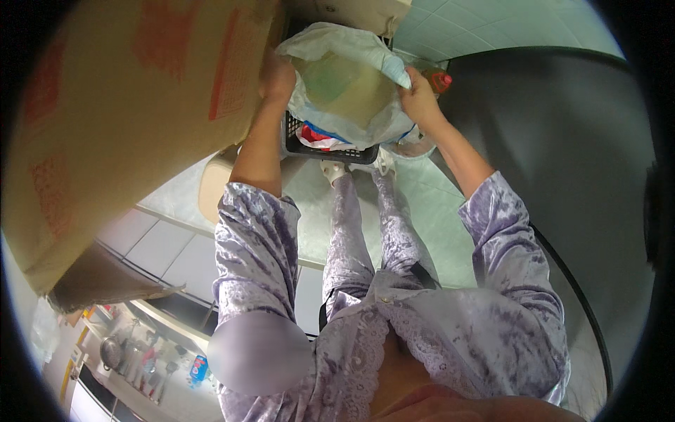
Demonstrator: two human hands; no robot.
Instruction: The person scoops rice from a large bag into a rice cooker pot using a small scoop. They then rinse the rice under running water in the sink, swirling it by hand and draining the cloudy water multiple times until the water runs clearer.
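A whitish plastic bag [364, 124] hangs wide-mouthed between my hands, with something pale green and yellowish showing inside it. My right hand [423, 103] pinches the bag's right rim, where a bunched bit of plastic sticks up past the thumb. At the left rim, my left hand [278, 79] is closed on the bag's edge; it is blurred, and its fingers are partly hidden near the cardboard box. Beneath the bag stands a black plastic basket [337, 154]. In the basket lies a red, white and blue plastic package [316, 134].
A large cardboard box [158, 95] with red print rises close by my left arm. On the right is a big dark panel [548, 142]. A bottle with a red cap [445, 80] stands behind my right hand. A beige stool-like object [213, 184] sits at left.
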